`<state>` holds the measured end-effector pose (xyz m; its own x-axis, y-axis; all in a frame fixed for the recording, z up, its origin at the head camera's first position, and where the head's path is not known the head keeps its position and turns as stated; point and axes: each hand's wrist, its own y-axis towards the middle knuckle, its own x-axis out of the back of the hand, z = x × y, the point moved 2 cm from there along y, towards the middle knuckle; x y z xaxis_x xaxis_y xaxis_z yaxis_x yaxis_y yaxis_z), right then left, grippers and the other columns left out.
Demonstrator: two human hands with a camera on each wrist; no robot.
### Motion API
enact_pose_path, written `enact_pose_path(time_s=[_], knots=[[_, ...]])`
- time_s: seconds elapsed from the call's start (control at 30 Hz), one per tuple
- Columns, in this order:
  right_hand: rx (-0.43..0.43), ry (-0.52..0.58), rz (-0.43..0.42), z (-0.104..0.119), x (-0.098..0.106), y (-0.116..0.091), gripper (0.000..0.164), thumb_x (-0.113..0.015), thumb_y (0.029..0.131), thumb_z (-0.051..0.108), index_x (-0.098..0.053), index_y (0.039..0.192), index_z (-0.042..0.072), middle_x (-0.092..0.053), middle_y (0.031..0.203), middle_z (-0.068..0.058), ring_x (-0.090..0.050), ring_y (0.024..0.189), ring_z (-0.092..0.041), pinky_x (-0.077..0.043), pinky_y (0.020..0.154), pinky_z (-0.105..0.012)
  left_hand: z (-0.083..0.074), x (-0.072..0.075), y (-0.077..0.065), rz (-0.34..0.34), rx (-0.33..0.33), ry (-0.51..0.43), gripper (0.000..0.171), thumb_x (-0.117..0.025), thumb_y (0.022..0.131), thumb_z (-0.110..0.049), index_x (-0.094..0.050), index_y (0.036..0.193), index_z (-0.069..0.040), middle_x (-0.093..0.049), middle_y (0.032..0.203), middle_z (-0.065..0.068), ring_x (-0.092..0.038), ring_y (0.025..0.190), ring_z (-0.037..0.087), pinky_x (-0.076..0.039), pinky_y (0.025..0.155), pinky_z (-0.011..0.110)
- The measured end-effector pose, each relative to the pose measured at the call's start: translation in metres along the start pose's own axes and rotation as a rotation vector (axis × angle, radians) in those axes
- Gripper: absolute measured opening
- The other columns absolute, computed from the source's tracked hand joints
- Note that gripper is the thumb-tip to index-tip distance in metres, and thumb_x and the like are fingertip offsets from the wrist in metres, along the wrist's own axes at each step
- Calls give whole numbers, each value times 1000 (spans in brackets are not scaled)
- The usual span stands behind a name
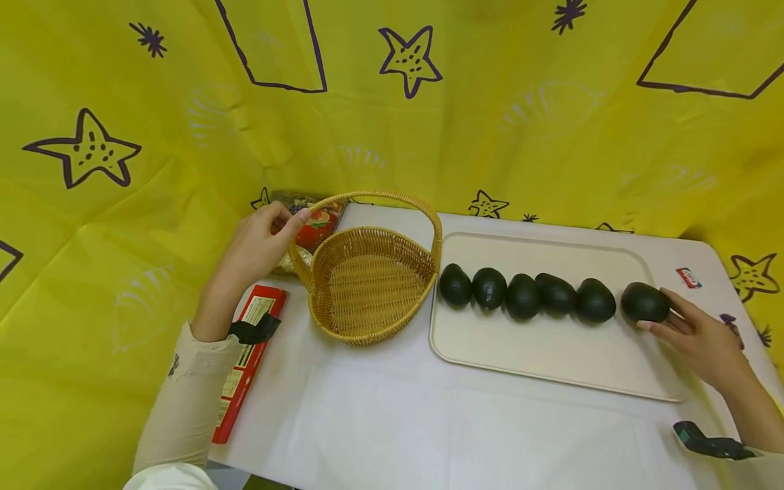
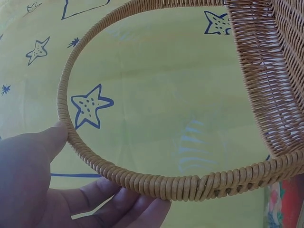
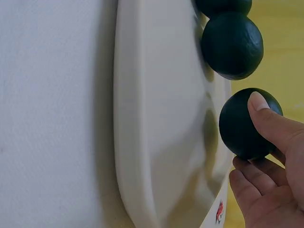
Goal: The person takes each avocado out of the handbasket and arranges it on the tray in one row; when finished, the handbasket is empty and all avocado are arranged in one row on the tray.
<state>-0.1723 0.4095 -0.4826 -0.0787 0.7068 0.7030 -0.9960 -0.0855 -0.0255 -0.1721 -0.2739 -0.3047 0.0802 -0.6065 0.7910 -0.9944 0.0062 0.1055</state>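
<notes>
A wicker basket (image 1: 367, 292) with a tall arched handle (image 2: 142, 183) stands left of a cream tray (image 1: 527, 354). My left hand (image 1: 254, 245) holds the handle's left side, thumb on one side and fingertips under the other in the left wrist view. Several dark green avocados (image 1: 523, 297) lie in a row along the tray. At the row's right end, my right hand (image 1: 704, 337) grips one avocado (image 3: 247, 124) between thumb and fingers. A small gap parts it from the neighbouring avocado (image 3: 232, 45).
Left of the basket lies a long red box (image 1: 251, 364), partly behind my left forearm. Behind the left hand are a red printed packet (image 1: 315, 228) and a gold wrapper (image 1: 297, 262). A small red-and-white packet (image 1: 689, 278) lies right of the tray. Yellow patterned cloth hangs behind the table.
</notes>
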Motion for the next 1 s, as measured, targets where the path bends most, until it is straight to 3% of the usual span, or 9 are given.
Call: enact_pose_path(time_s=[0.23,0.67,0.73,0.83,0.9,1.0], knots=[[-31,-57,25,-1,-2,0,89,-73,102,34,-20,167,4,-21,159,-46,-22,114,31,-32,78,6,1,1,0,2,6,-3,60,-46,107,-64,-63,110,-6,-64,105,14,-56,91,29,-43,76,42],[-31,15,54,1,-7,2,91,-74,101,29,-17,167,2,-13,164,-43,-23,118,30,-36,76,5,2,0,2,20,22,-4,64,-45,105,-68,-62,114,-7,-63,106,14,-55,93,30,-44,78,43],[-38,6,60,2,-8,1,91,-73,102,30,-16,167,2,-12,165,-42,-23,136,18,-35,76,5,2,0,2,24,26,-15,65,-45,105,-68,-60,118,-6,-62,111,14,-57,99,31,-45,83,46],[-44,-7,72,4,-8,0,91,-72,103,31,-14,168,3,-12,166,-40,-25,156,-26,-34,81,5,1,0,2,18,20,-60,67,-48,105,-66,-55,127,-4,-58,123,17,-57,113,35,-46,97,51],[-46,-25,77,5,-8,-1,92,-71,103,33,-13,168,3,-13,166,-40,-24,148,-58,-30,84,6,1,0,1,9,3,-84,67,-50,106,-62,-50,133,-1,-54,131,19,-54,121,37,-43,105,55],[-48,-51,74,6,-8,-2,93,-71,103,34,-13,168,3,-16,166,-39,-28,138,-70,-24,86,7,1,-1,-1,-15,-32,-88,68,-52,107,-58,-45,143,-1,-46,140,22,-48,128,39,-38,110,58]])
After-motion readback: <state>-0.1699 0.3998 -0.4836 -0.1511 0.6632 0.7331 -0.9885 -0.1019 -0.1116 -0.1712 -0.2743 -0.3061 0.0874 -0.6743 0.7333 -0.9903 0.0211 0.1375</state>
